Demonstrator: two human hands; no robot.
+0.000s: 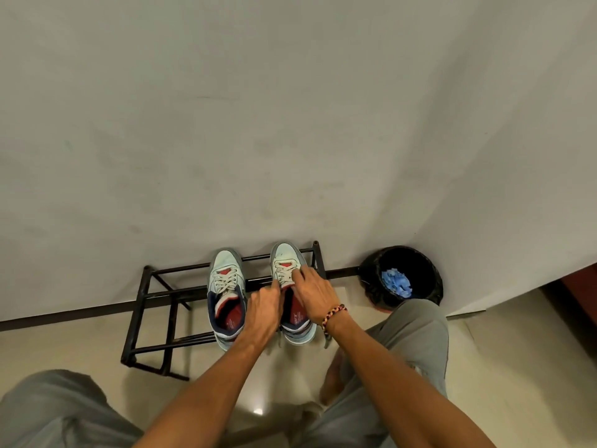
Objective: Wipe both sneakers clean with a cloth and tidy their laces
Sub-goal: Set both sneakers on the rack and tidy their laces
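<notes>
Head view was all I had, wide and bent at the edges, so the lower corners were cut off: a grey trouser knee filled the near left, and both of my forearms ran out of frame at the bottom.

Against the wall stood a black metal shoe rack, its lower bars partly hidden behind the shoes. On its top bars sat the left sneaker, toe to the wall: pale blue-grey upper, off-white laces crossed over a red tongue patch, navy collar and red insole with print too small for me to read. Its laces looked slack, though I could not tell whether they were knotted.

Just beside it, my left hand reached in, fingers curled, its fingertip at the lacing of the right sneaker; whether it actually pinched a lace I could not tell. My right hand, a braided bracelet on its wrist, lay over that shoe's tongue with fingers bent into the laces; the grasp itself was hidden beneath the fingers. Both hands covered most of that sneaker, leaving only its pale toe, some eyelets and the heel rim.

Farther right, in the corner, sat a black bin holding a crumpled blue cloth. My other grey knee overlapped the bin's near edge.
</notes>
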